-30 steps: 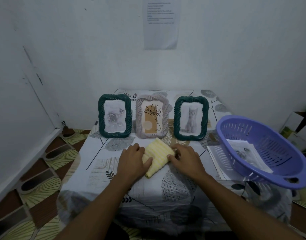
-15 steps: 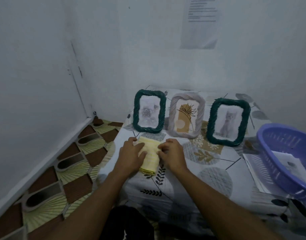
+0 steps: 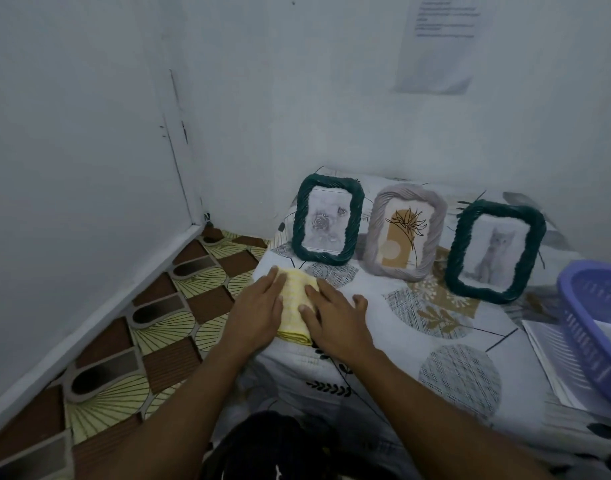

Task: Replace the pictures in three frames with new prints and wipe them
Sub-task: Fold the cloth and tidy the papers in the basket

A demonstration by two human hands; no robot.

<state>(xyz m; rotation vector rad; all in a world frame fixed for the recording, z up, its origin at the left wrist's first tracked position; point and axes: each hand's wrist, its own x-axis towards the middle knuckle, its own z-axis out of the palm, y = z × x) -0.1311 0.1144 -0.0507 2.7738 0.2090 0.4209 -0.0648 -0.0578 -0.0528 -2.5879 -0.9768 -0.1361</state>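
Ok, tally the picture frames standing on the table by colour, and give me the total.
Dark green: 2, the left frame with the roses and the right frame with the cat.
Grey: 1, the middle frame with the plant drawing.
Total: 3.
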